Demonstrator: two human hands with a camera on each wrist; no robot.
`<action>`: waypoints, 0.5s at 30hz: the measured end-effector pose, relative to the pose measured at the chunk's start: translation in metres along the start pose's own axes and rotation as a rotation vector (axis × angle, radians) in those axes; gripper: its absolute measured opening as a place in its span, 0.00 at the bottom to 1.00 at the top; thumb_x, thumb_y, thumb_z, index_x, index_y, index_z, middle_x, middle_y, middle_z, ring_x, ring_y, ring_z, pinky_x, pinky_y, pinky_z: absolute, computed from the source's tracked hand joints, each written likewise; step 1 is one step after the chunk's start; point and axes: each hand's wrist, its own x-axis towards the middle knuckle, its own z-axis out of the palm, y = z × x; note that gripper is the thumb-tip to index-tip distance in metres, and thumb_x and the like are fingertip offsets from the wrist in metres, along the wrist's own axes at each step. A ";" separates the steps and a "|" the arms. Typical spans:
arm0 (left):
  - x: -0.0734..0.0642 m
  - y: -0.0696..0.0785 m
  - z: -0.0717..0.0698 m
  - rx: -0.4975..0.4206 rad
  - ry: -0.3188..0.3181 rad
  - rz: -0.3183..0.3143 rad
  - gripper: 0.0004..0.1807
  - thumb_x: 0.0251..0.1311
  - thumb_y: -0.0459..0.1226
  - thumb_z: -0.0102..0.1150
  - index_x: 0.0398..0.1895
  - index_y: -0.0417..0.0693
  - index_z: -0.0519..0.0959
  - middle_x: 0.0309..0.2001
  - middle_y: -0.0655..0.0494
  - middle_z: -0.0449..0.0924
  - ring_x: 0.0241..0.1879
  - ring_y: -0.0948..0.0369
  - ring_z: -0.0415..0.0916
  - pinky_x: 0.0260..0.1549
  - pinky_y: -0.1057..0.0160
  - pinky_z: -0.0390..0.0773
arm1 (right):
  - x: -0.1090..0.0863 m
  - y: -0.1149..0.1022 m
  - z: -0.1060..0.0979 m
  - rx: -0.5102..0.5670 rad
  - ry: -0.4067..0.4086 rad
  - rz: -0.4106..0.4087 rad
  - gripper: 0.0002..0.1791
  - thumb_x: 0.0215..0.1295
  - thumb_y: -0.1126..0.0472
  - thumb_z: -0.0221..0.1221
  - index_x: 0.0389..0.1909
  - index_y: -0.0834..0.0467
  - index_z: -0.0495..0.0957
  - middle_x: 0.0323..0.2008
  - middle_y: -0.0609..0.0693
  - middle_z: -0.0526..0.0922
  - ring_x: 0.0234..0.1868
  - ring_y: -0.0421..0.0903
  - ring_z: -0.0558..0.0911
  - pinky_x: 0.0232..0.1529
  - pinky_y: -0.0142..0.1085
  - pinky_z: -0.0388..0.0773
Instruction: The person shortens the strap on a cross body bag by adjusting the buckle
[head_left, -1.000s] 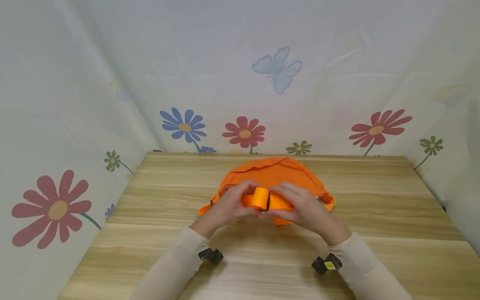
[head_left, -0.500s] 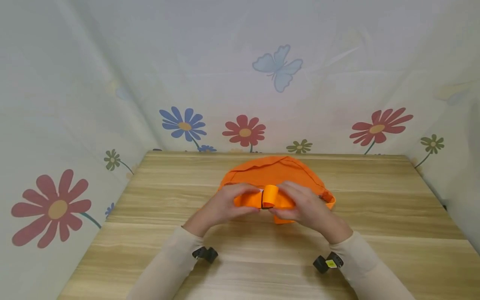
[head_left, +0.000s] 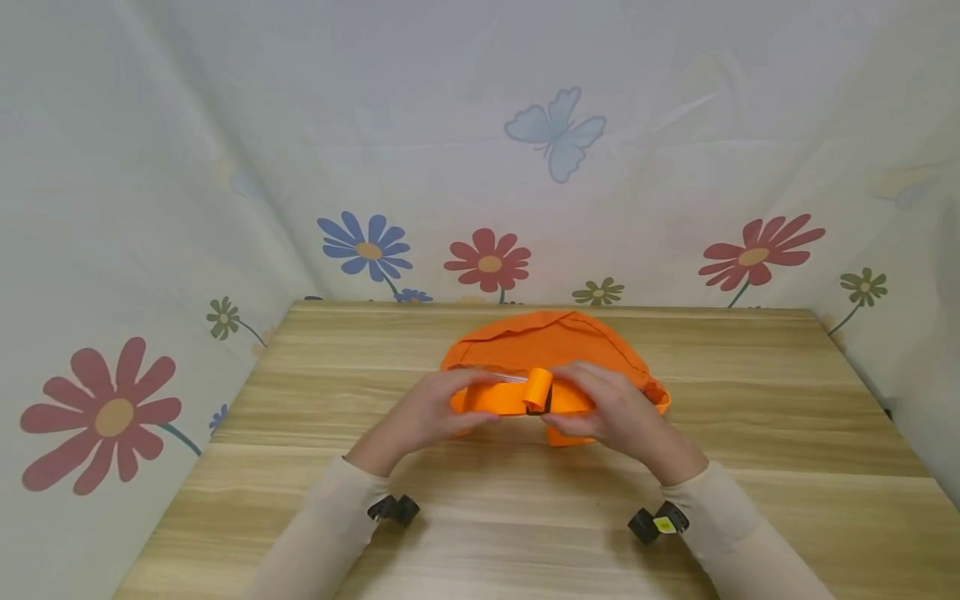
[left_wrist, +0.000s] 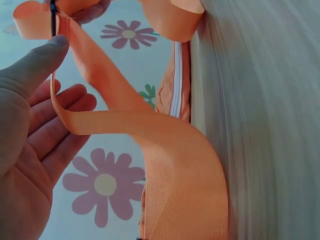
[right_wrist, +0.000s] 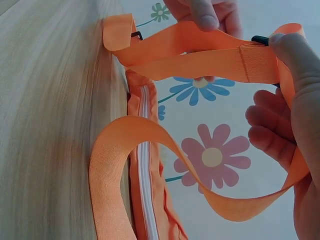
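An orange bag point(head_left: 555, 342) with a white zip point(right_wrist: 145, 165) lies on the table, its orange strap point(head_left: 501, 400) raised in front of it between both hands. The left hand point(head_left: 433, 407) holds a flat stretch of strap between thumb and fingers, left of a black slider buckle point(head_left: 538, 409). At the slider, a short loop of strap point(head_left: 537, 387) stands up. The right hand point(head_left: 626, 417) pinches the strap just right of the slider; in the right wrist view its thumb presses beside the black slider point(right_wrist: 260, 39). Loose strap point(left_wrist: 185, 185) curves down in the left wrist view.
The wooden table point(head_left: 525, 517) reaches back to a white curtain point(head_left: 420, 150) printed with flowers and a butterfly. Curtain also hangs along the left and right sides. A small black camera sits on each wrist.
The left hand has slid left along the strap, away from the slider, baring more strap between them. The upright loop has shifted slightly right; the right hand has barely moved.
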 end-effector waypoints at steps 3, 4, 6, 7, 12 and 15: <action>-0.007 -0.005 -0.004 0.028 0.015 0.008 0.30 0.59 0.40 0.81 0.65 0.49 0.84 0.60 0.54 0.89 0.56 0.53 0.85 0.61 0.48 0.86 | 0.000 -0.001 -0.001 -0.004 -0.013 0.019 0.27 0.58 0.58 0.81 0.54 0.64 0.83 0.45 0.52 0.89 0.40 0.47 0.87 0.42 0.40 0.90; -0.009 -0.006 -0.006 0.037 0.019 0.009 0.29 0.59 0.40 0.82 0.65 0.49 0.84 0.59 0.54 0.89 0.54 0.53 0.86 0.60 0.49 0.86 | 0.000 -0.001 -0.001 -0.004 -0.017 0.022 0.29 0.53 0.61 0.83 0.54 0.64 0.83 0.45 0.52 0.89 0.41 0.47 0.87 0.42 0.40 0.90; -0.014 -0.008 -0.009 0.050 0.020 0.009 0.28 0.59 0.40 0.81 0.64 0.49 0.84 0.58 0.55 0.89 0.52 0.54 0.86 0.58 0.49 0.86 | 0.000 -0.001 -0.001 -0.004 -0.020 0.026 0.31 0.50 0.63 0.83 0.55 0.64 0.83 0.46 0.53 0.89 0.41 0.47 0.87 0.43 0.40 0.90; -0.016 -0.008 -0.011 0.056 0.019 0.003 0.28 0.60 0.40 0.81 0.63 0.49 0.84 0.58 0.55 0.90 0.51 0.54 0.86 0.57 0.49 0.87 | 0.000 -0.001 -0.001 -0.003 -0.020 0.025 0.31 0.49 0.63 0.84 0.55 0.64 0.83 0.46 0.53 0.89 0.41 0.47 0.87 0.42 0.40 0.90; -0.027 -0.014 -0.021 0.081 0.004 -0.066 0.27 0.60 0.41 0.81 0.62 0.49 0.85 0.56 0.55 0.90 0.51 0.54 0.85 0.56 0.49 0.88 | -0.001 0.001 0.000 -0.004 0.001 0.005 0.26 0.68 0.48 0.74 0.55 0.63 0.83 0.45 0.52 0.89 0.40 0.46 0.87 0.41 0.36 0.88; -0.035 -0.019 -0.028 0.093 0.000 -0.100 0.27 0.60 0.40 0.81 0.62 0.49 0.85 0.57 0.54 0.90 0.53 0.53 0.86 0.58 0.47 0.87 | -0.001 0.002 0.000 0.004 0.005 0.005 0.30 0.74 0.38 0.64 0.55 0.63 0.83 0.45 0.52 0.90 0.39 0.46 0.87 0.40 0.35 0.88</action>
